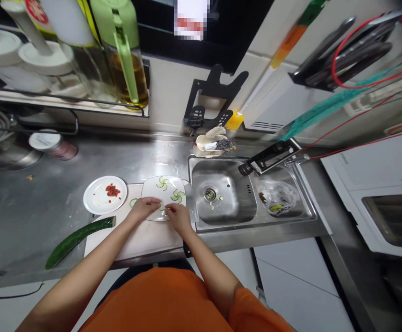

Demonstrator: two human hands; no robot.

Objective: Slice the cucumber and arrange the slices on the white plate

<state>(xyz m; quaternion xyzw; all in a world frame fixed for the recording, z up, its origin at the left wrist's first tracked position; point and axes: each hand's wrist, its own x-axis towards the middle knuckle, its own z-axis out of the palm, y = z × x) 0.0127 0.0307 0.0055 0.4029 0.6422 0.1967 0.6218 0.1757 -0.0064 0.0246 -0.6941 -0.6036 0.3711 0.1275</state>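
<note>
A white squarish plate rests on a pale cutting board, with two pinwheels of thin cucumber slices laid on it. My left hand reaches over the plate's left side, fingers pinched on a thin cucumber slice. From the right, my right hand has thumb and fingertips closed at the same small group of slices; what exactly lies between them is too small to make out. Left of the board, a long cut cucumber overlaps its edge. Partly behind my left hand shows another cucumber piece.
A round white plate holds red chopped bits. To the right is a double steel sink with a plastic bag in its far basin. A faucet extends over it. Bottles and jars line a shelf at upper left.
</note>
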